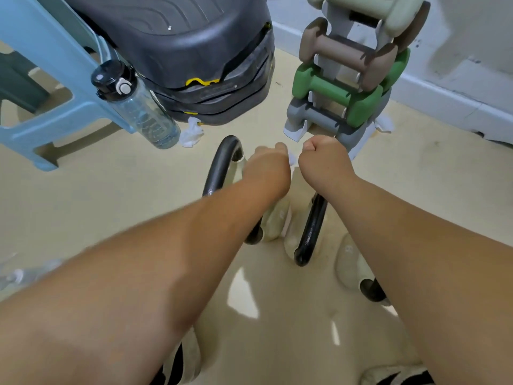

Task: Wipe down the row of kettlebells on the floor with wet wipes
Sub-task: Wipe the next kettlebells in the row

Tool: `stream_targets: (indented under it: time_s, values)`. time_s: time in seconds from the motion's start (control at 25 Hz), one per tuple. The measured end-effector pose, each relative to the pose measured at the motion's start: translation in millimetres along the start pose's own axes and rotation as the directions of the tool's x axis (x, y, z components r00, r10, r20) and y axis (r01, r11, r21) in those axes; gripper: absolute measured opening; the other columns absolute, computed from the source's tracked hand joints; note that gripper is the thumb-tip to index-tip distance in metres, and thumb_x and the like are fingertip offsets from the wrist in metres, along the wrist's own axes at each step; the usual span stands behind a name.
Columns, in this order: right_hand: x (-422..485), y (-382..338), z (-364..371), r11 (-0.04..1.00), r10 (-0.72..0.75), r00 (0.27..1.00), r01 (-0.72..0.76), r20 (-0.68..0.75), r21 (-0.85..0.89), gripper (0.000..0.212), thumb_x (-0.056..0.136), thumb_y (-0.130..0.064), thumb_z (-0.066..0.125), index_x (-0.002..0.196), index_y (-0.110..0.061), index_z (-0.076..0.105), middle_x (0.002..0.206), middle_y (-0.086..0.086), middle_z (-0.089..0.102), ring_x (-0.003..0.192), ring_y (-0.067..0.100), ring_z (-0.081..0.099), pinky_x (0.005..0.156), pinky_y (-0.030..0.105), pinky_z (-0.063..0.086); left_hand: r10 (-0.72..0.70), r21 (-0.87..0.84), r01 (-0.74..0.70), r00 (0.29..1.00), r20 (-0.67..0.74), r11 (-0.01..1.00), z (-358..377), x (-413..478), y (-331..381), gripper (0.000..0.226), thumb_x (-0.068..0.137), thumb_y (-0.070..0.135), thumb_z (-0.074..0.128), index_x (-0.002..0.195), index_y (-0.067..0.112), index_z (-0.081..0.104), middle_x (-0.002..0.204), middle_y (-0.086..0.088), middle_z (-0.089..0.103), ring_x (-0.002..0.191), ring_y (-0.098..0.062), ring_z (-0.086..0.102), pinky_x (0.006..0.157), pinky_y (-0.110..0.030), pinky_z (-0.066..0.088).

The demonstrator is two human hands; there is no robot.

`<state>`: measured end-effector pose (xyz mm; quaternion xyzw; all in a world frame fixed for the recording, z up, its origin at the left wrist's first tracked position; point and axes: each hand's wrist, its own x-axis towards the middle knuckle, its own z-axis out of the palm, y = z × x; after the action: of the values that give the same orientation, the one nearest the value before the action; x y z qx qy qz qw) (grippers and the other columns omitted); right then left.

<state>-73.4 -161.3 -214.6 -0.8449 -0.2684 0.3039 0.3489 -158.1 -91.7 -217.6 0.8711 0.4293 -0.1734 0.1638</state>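
Note:
Cream kettlebells with black handles stand in a row on the beige floor: one (273,223) under my left forearm, a second (309,232) beside it, a third (347,262) by my right forearm. Parts of two more show at the bottom edge. My left hand (266,162) and my right hand (324,157) meet above the far end of the row, both with curled fingers. A small white wet wipe (292,159) shows as a sliver between them. Most of the wipe is hidden by the fingers.
Ahead stand a dumbbell rack (347,87), a stack of black step platforms (194,51), a clear water bottle (138,107) and a light blue plastic stool (41,79). Crumpled white wipes lie on the floor by the bottle (191,133) and right of the rack (384,125).

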Motion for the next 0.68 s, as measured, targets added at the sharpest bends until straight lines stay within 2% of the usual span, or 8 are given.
stream_targets:
  time_s: [0.08, 0.12, 0.24, 0.28, 0.36, 0.44, 0.52, 0.68]
  values:
    - [-4, -10, 6, 0.997, 0.014, 0.996, -0.02, 0.085, 0.078, 0.015, 0.089, -0.018, 0.042, 0.08, -0.018, 0.054, 0.078, -0.002, 0.05, 0.068, 0.017, 0.046, 0.056, 0.025, 0.034, -0.052, -0.303, 0.003, 0.987, -0.154, 0.953, 28, -35, -19, 0.067, 0.092, 0.011, 0.048, 0.151, 0.028, 0.021, 0.112, -0.01, 0.058, 0.088, -0.029, 0.06, 0.062, -0.035, 0.044]
    - [-5, -13, 9, 0.994, 0.018, 0.993, -0.03, 0.116, 0.109, 0.017, 0.09, -0.017, 0.042, 0.078, -0.019, 0.054, 0.076, -0.002, 0.049, 0.065, 0.016, 0.044, 0.054, 0.024, 0.033, -0.077, -0.435, -0.022, 0.975, -0.208, 0.9, 42, -55, -27, 0.073, 0.093, 0.013, 0.046, 0.155, 0.034, 0.013, 0.112, -0.008, 0.061, 0.087, -0.027, 0.062, 0.067, -0.037, 0.049]
    - [-10, -18, 14, 0.988, 0.045, 0.987, -0.067, 0.156, 0.139, 0.016, 0.09, -0.018, 0.041, 0.085, -0.019, 0.056, 0.074, -0.002, 0.047, 0.059, 0.013, 0.042, 0.051, 0.023, 0.031, -0.144, -0.663, -0.068, 0.955, -0.26, 0.746, 76, -112, -36, 0.075, 0.099, 0.014, 0.049, 0.161, 0.033, 0.012, 0.135, -0.001, 0.057, 0.102, -0.011, 0.056, 0.087, -0.029, 0.045]
    - [-10, -17, 15, 0.986, 0.047, 0.985, -0.072, 0.165, 0.148, 0.015, 0.09, -0.018, 0.04, 0.083, -0.019, 0.054, 0.073, -0.002, 0.046, 0.058, 0.014, 0.041, 0.051, 0.024, 0.03, -0.152, -0.673, -0.066, 0.953, -0.26, 0.736, 78, -117, -37, 0.074, 0.099, 0.015, 0.05, 0.161, 0.031, 0.013, 0.136, 0.0, 0.055, 0.103, -0.009, 0.052, 0.089, -0.028, 0.043]
    - [-11, -15, 15, 0.987, 0.056, 0.983, -0.081, 0.175, 0.14, 0.016, 0.09, -0.017, 0.04, 0.079, -0.019, 0.052, 0.071, -0.002, 0.044, 0.057, 0.014, 0.037, 0.05, 0.024, 0.028, -0.157, -0.612, -0.015, 0.962, -0.225, 0.791, 71, -91, -40, 0.066, 0.098, 0.021, 0.051, 0.157, 0.027, 0.022, 0.118, 0.0, 0.061, 0.097, -0.018, 0.059, 0.085, -0.033, 0.049]
    - [-9, -13, 15, 0.989, 0.072, 0.98, -0.094, 0.184, 0.115, 0.022, 0.09, -0.013, 0.04, 0.069, -0.019, 0.045, 0.068, -0.001, 0.04, 0.056, 0.015, 0.035, 0.05, 0.025, 0.026, -0.128, -0.474, 0.067, 0.987, -0.098, 0.878, 47, -43, -36, 0.045, 0.097, 0.03, 0.052, 0.138, 0.016, 0.041, 0.098, -0.002, 0.062, 0.091, -0.028, 0.066, 0.077, -0.036, 0.053]
    - [-9, -8, 18, 0.99, 0.097, 0.976, -0.116, 0.197, 0.087, 0.024, 0.091, -0.012, 0.042, 0.067, -0.015, 0.044, 0.068, 0.002, 0.044, 0.06, 0.018, 0.038, 0.053, 0.025, 0.028, -0.096, -0.351, 0.094, 0.995, 0.012, 0.931, 21, -7, -27, 0.035, 0.097, 0.026, 0.054, 0.126, 0.007, 0.049, 0.101, -0.008, 0.06, 0.092, -0.029, 0.063, 0.075, -0.033, 0.049]
    - [-8, -3, 21, 0.981, 0.147, 0.971, -0.168, 0.19, 0.097, 0.016, 0.086, -0.019, 0.043, 0.081, -0.012, 0.056, 0.081, 0.011, 0.057, 0.075, 0.026, 0.053, 0.067, 0.032, 0.038, -0.155, -0.388, 0.115, 0.985, -0.073, 0.914, 20, -4, -15, 0.018, 0.1, 0.023, 0.045, 0.115, 0.014, 0.042, 0.083, 0.001, 0.049, 0.083, -0.027, 0.051, 0.065, -0.033, 0.037]
